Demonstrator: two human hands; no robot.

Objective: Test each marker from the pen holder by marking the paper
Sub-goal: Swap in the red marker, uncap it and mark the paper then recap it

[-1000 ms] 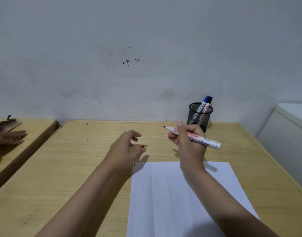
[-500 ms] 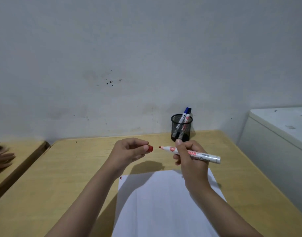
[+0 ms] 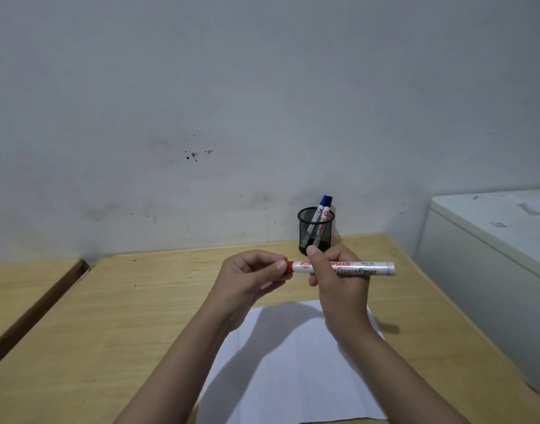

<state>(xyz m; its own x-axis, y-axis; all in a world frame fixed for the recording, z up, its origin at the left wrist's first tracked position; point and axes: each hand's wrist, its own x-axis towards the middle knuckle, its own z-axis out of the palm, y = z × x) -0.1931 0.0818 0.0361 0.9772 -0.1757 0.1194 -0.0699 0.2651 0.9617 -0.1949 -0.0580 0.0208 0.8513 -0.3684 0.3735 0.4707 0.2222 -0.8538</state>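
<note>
red cap (image 3: 290, 267) — pinched in left hand (image 3: 250, 278) fingertips

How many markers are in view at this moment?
3: a red marker held level between both hands above the paper, and two blue-capped markers standing in the mesh pen holder; others may be hidden inside.

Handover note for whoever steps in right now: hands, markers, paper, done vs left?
Left hand: grip on the red cap, which sits at the tip end of the red marker.
Right hand: grip on that marker's barrel, held level above the desk.
Pen holder: at the back of the desk, two markers upright inside.
Paper: flat in front of the person; no mark is visible on it, though arms and shadow cover part.
Done: red marker out and in hand.
Left: put it back, then test the two in the holder.
</note>
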